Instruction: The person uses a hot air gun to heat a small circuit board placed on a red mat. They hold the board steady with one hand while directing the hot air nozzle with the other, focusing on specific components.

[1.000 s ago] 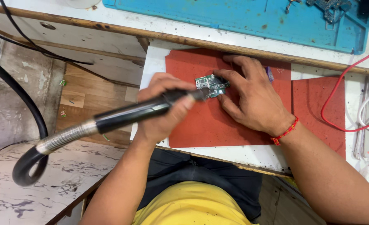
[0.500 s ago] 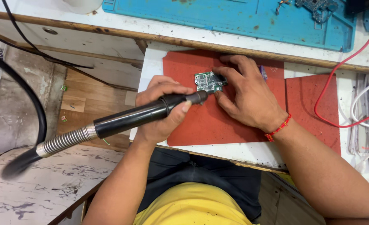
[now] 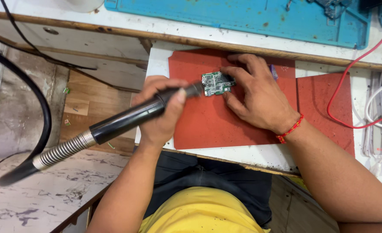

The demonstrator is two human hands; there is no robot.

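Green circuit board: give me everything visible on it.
The green circuit board is small, roughly rectangular, its top face crowded with tiny silvery and dark components. It lies flat on the red mat, near the mat's upper middle. The right hand pins it from the right with its fingertips. The left hand holds a black handpiece with a coiled metal hose, whose tip meets the board's left edge.

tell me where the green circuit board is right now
Head view, centre: the green circuit board lies on the red mat, pinned by the right hand, at the black handpiece tip.
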